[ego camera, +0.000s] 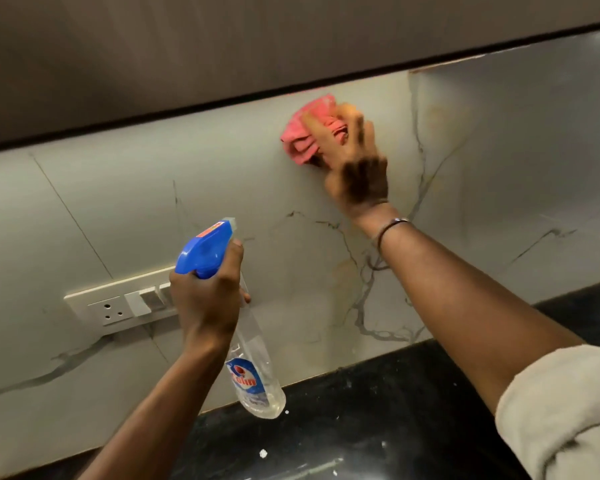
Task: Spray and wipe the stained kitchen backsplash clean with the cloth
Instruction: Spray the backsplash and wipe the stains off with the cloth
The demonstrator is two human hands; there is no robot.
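Observation:
A pale marble-look backsplash (222,188) with grey veins and yellowish stains fills the wall. My right hand (359,171) presses a bunched pink cloth (303,136) flat against it, high up, just under the dark cabinet; the hand is motion-blurred. My left hand (207,301) grips the neck of a clear spray bottle (257,372) with a blue trigger head (205,247), held upright in front of the wall, nozzle pointing at the tiles. A faint yellow-brown stain (343,275) shows lower on the wall, between the two arms.
A white switch and socket plate (118,306) sits on the wall behind my left hand. A dark overhead cabinet (257,39) hangs above. The black countertop (378,427) below carries small white specks. A second wall panel (534,150) meets the backsplash at the right corner.

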